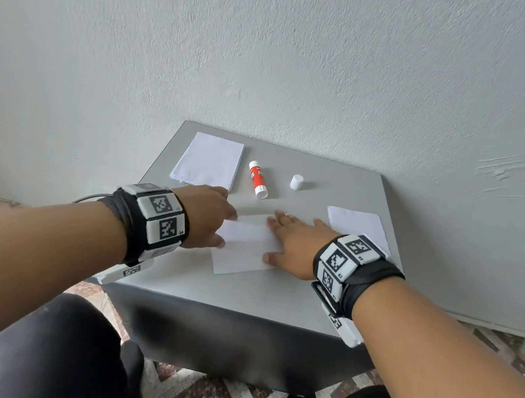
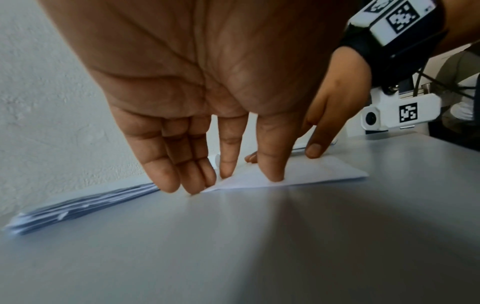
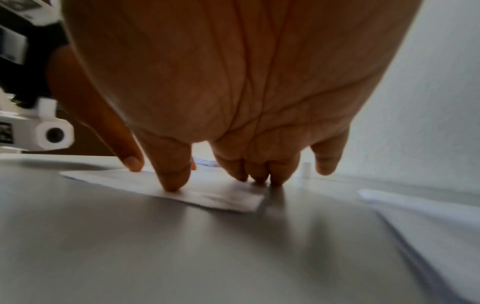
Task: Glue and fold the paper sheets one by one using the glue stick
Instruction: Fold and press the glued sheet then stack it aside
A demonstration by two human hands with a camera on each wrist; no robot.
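Left hand [image 1: 207, 217] and right hand [image 1: 295, 244], fingers straight, press folded paper's [image 1: 246, 248] side edges.

"L4", "R1" on wrist bands [image 1: 161, 216]

Glue stick [image 1: 258, 179] label too small to read. Right paper [image 1: 355, 225] partly hidden behind right wristband, lower right. Folded sheet [image 1: 246, 248] edges covered by both hands, center. Wrist views blurry.
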